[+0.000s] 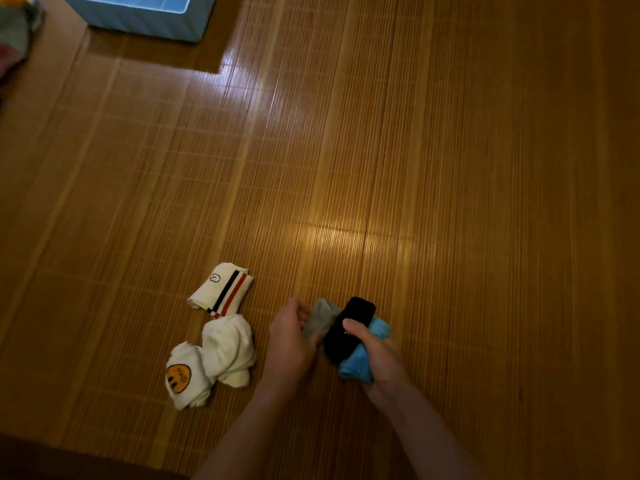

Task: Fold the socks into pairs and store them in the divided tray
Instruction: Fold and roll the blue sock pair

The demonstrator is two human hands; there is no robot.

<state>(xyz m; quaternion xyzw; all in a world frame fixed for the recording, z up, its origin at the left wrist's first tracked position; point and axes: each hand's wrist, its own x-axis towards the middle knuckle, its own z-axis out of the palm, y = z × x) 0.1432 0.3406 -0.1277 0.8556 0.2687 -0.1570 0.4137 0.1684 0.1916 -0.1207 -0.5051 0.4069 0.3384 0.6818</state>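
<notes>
My right hand [375,355] grips a bundle of a black sock [348,327] lying over a blue sock [360,365], thumb pressed on the black one. My left hand [291,337] holds the edge of a grey sock [320,317] beside that bundle. To the left on the mat lie a folded white sock with black and red stripes [221,289], a crumpled white sock [228,348] and a white sock with a yellow smiley face [185,379]. The light blue tray [145,19] stands at the far top left, only partly in view.
A bamboo mat [415,168] covers the whole floor area. A heap of coloured fabric [15,32] lies at the top left corner, next to the tray. A dark edge shows at the bottom left.
</notes>
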